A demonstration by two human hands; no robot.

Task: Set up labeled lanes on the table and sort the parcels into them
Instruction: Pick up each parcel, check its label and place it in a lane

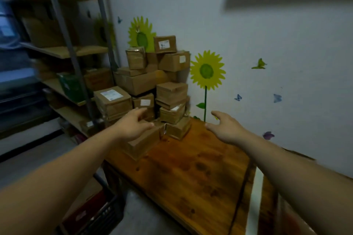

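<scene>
A stack of brown cardboard parcels, some with white labels, is piled at the far end of the wooden table against the wall. My left hand is stretched out with fingers spread just over a low parcel at the table's left edge, holding nothing. Out over the table near the wall, my right hand is open too, a little right of the bottom parcel, apart from it.
A metal shelf rack with more boxes and a green package stands on the left. A dark crate sits on the floor below the table's left edge. The wall with sunflower stickers borders the table at right.
</scene>
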